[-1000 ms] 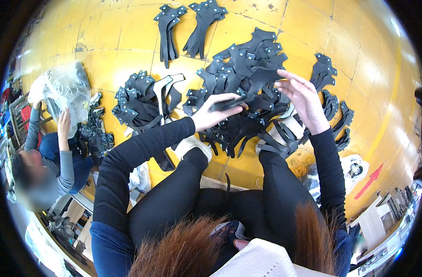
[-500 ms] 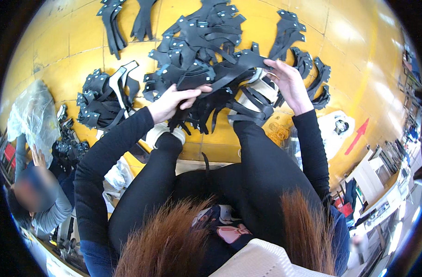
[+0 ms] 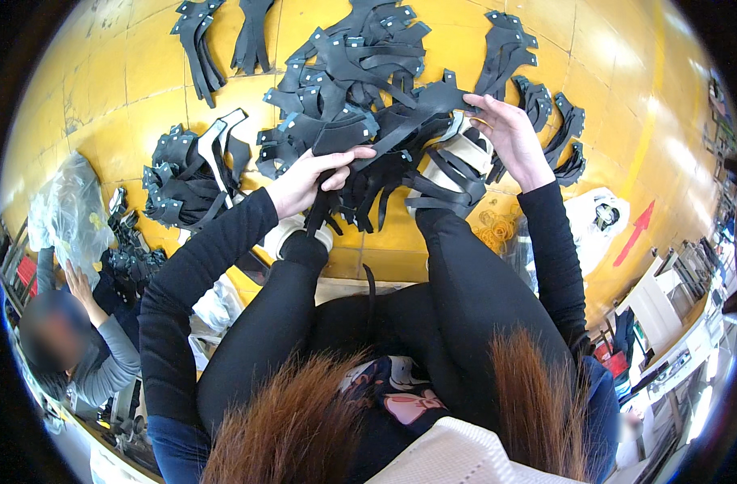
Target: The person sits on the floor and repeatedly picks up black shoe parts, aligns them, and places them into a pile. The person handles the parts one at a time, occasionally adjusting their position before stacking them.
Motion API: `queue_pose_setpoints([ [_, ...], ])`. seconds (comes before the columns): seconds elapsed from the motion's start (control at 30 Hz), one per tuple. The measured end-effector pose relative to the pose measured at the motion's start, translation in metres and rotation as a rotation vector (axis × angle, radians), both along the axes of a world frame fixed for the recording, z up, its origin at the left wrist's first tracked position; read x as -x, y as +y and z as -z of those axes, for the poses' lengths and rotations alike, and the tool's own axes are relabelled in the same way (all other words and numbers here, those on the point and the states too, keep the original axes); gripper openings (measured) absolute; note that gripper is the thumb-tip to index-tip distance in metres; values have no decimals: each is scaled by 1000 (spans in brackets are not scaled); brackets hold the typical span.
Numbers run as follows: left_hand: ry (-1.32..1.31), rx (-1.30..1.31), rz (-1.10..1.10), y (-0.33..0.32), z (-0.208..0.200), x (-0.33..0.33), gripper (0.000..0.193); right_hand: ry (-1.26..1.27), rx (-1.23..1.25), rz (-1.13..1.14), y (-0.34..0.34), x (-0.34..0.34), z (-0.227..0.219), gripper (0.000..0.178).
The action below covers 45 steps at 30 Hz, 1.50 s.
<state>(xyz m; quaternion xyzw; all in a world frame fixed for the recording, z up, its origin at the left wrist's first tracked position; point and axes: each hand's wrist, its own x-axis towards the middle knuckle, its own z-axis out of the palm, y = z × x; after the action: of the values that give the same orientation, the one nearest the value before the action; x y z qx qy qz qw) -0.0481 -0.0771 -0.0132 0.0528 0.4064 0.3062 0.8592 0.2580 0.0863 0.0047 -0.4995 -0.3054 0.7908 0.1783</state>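
Note:
A black strap piece (image 3: 413,119), wide and notched at its ends, stretches between my two hands above the floor. Its narrow near end is pinched by my left hand (image 3: 310,179), thumb and fingers together, beside more stacked black pieces (image 3: 343,134); whether these are also gripped I cannot tell. At the strap's wide right end, my right hand (image 3: 514,139) holds the edge between thumb and fingertips. Behind lies a big heap of similar black pieces (image 3: 360,52) with small pale tags. Under my right hand are a cream-coloured object and black bands (image 3: 453,179).
Bundles of black pieces lie on the yellow floor, at the left (image 3: 183,177), far left (image 3: 197,48) and right (image 3: 505,52). Tan rubber bands (image 3: 497,226) and a white bag (image 3: 598,222) sit by my right leg. Another person's hand (image 3: 80,286) is near a clear plastic bag (image 3: 70,210).
The view has shifted slightly, so everything sits a little further right. My hands keep their grip on the strap piece with little movement. The other person's hand has moved slightly.

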Motion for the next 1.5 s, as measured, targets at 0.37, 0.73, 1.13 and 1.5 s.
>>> queue_pose_setpoints([
  [0.37, 52, 20, 27, -3, -4, 4, 27, 159, -138, -695, -6, 36, -43, 32],
  [0.73, -137, 259, 283, -43, 20, 2, 36, 408, 38, -780, -55, 64, -27, 38],
  [1.13, -245, -124, 192, -33, 18, 3, 44, 212, 83, -727, -75, 55, -13, 56],
  [1.5, 147, 40, 319, -27, 17, 2, 35, 168, -570, -105, 63, 47, -99, 36],
])
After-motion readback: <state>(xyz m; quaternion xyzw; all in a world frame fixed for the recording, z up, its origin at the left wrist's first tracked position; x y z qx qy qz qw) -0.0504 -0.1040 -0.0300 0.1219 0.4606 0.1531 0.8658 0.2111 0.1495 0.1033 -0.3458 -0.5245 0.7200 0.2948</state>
